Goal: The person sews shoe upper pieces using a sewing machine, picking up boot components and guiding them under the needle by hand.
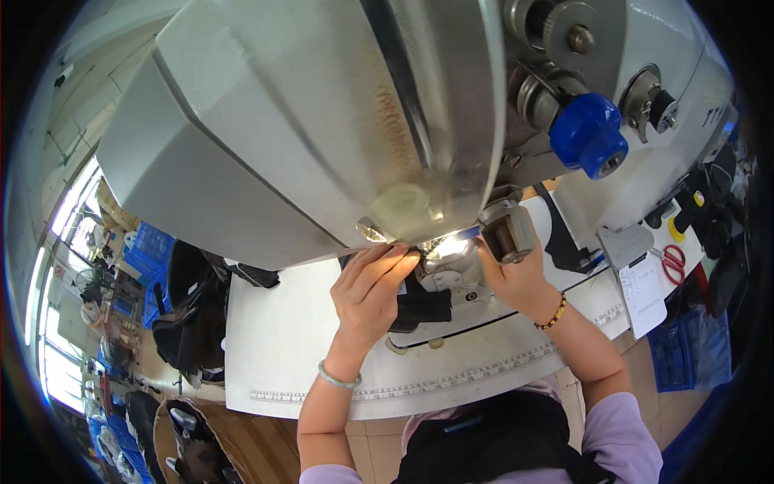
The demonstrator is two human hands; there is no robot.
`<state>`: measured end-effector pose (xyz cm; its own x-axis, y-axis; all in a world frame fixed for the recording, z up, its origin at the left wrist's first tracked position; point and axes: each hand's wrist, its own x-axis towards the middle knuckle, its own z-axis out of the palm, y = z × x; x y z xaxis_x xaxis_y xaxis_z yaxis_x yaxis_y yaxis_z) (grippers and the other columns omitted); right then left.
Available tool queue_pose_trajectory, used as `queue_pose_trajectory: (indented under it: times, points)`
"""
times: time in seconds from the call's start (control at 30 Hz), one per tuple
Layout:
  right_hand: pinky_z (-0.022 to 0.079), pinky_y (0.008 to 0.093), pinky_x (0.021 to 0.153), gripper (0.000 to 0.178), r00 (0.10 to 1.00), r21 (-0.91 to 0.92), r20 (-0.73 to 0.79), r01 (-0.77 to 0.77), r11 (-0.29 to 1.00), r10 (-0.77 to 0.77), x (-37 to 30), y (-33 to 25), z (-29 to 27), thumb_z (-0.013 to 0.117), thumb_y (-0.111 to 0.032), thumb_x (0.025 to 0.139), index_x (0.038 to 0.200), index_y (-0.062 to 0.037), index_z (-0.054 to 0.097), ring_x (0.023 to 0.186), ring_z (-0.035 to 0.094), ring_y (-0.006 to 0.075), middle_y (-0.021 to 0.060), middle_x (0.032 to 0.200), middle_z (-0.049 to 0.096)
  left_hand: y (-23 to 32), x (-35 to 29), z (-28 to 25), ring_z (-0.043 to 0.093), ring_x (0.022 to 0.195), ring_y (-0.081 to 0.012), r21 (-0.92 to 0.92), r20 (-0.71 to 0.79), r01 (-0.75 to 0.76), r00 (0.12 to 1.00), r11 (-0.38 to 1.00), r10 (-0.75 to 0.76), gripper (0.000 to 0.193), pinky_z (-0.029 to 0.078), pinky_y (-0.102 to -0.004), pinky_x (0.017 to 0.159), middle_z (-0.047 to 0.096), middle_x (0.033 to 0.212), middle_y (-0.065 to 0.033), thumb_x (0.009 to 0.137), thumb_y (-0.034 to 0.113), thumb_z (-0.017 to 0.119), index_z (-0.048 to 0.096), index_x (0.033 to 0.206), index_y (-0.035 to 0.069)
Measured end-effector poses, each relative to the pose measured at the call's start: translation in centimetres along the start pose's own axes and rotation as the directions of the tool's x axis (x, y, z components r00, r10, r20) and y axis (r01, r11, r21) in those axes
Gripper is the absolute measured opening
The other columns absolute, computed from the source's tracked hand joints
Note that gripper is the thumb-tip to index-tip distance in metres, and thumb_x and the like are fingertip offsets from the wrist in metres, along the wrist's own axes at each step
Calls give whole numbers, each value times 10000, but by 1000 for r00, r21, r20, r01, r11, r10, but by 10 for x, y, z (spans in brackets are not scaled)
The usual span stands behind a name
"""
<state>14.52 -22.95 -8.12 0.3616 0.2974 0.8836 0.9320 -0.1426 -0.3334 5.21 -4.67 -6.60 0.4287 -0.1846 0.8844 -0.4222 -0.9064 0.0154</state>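
A large grey-white sewing machine [266,121] fills the upper middle, its lamp lighting the needle area [451,246]. My left hand [368,294] is just under the machine head, fingers bent and pressed together at a piece of black fabric [423,306] that lies on the bed. From the other side of the needle area, my right hand [520,278] reaches in. Its thumb points up beside a small blue part [469,233], and its other fingers are largely hidden behind a metal thread-guide part [509,232]. Whether it grips anything does not show.
A measuring tape [419,389] runs along the white table's [274,347] near edge. Red-handled scissors [672,262], a paper sheet [642,294] and black pieces [564,238] lie at right. A blue crate [676,351] stands below; black bags [189,323] and a cardboard box [250,440] are at left.
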Motion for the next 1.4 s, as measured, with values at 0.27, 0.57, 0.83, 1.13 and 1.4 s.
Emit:
queue_pose_trajectory:
  times: [0.27,0.57,0.83,1.13,1.4]
  points:
    - [434,331,752,278,995,81,2,-99,992,99,5,0,3,528,79,673,919,-32,596,881,507,247,65,981,568,7,-1,-8,614,858,-254,72,54,190,979,979,-194,331,518,-316,736,626,943,-77,624,-71,588,657,922,56]
    - [431,311,692,230,986,142,99,-144,979,131,5,10,8,465,113,730,908,-4,553,812,509,257,97,885,525,45,-1,-14,601,965,-285,291,85,164,977,942,-196,366,510,-341,801,616,999,-93,655,-59,570,648,993,55]
    - [441,313,710,286,971,136,219,-131,982,99,1,9,4,415,126,720,952,0,528,846,525,292,128,938,506,68,6,-14,603,960,-281,424,108,225,949,877,-295,437,488,-327,785,604,984,-100,629,-130,523,624,1021,35]
    - [445,297,689,241,996,218,-40,-73,973,84,5,-13,-18,461,76,666,895,16,507,778,542,240,149,909,546,81,13,-16,557,1003,-319,477,169,270,906,836,-389,446,480,-378,862,559,1058,-135,661,-35,546,575,1102,28]
    - [441,298,756,482,643,592,733,-764,259,221,-19,-62,-15,556,-22,746,1210,30,434,854,561,158,94,940,591,108,27,-12,563,992,-358,591,254,276,828,758,-500,521,466,-372,840,562,1091,-156,674,-27,533,504,1193,0]
